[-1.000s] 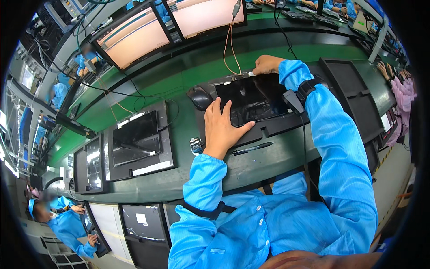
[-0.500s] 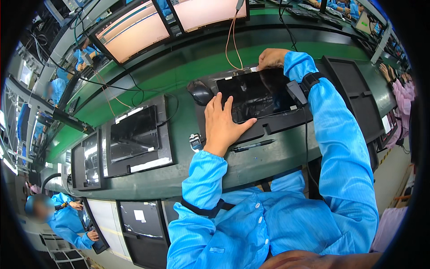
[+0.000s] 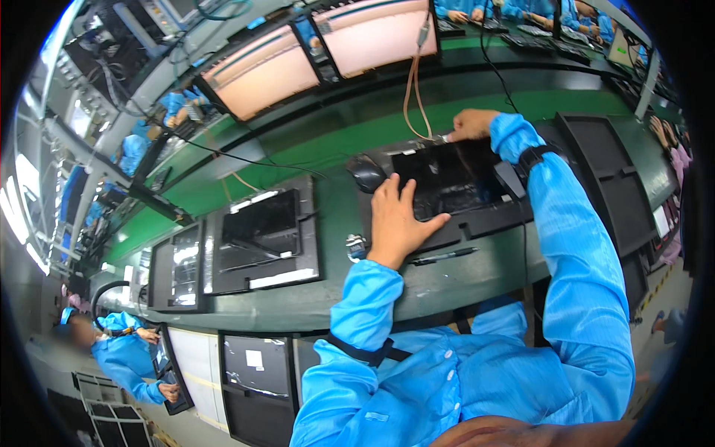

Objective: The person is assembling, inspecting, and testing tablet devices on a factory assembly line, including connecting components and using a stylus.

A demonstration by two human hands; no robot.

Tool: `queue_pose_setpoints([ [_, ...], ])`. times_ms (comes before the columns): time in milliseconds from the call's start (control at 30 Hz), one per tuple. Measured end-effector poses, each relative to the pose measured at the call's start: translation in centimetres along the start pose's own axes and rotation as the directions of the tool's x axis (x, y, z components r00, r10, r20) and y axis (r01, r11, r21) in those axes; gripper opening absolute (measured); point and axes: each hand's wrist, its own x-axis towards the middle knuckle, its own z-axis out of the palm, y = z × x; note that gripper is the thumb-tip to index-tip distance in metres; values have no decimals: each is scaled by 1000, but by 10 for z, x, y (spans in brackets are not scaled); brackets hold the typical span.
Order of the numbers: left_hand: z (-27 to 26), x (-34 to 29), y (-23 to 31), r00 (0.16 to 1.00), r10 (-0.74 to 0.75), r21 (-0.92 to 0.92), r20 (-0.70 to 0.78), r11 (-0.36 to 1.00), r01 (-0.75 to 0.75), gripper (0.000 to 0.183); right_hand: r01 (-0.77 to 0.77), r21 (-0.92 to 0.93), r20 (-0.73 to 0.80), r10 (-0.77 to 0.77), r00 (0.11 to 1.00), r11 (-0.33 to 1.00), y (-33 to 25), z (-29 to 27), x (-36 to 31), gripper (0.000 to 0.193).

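Note:
A dark, glossy display panel (image 3: 463,179) lies in a black tray (image 3: 488,218) on the bench in front of me. My left hand (image 3: 400,220) rests with spread fingers over the panel's left edge. At the panel's far edge, my right hand (image 3: 474,124) is closed beside a small pale piece. Its fingertips are turned away, so what they pinch cannot be made out. Pinkish cable leads (image 3: 410,97) come down to that same edge, just left of the right hand. A black computer mouse (image 3: 367,175) sits left of the panel.
Nearer me lie a pen (image 3: 445,256) and a small metallic device (image 3: 356,246). Another panel (image 3: 258,231) sits in a tray to the left. An empty black tray (image 3: 614,179) stands at right. Two monitors (image 3: 261,71) line the back. A co-worker (image 3: 126,357) handles a panel at lower left.
The view has shifted, so the bench appears lower and farther right. Both hands keep their places on the panel, the left spread and the right closed at the far edge.

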Motion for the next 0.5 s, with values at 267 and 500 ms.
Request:
queue_pose_setpoints([
  [267, -3, 0, 5, 988, -102, -32, 119, 994, 106, 93, -223, -81, -387, 176, 905, 971, -46, 38, -33, 97],
  [500, -6, 1, 1, 980, -122, -56, 154, 990, 132, 95, -317, -85, -402, 259, 878, 944, -61, 33, -28, 110],
])
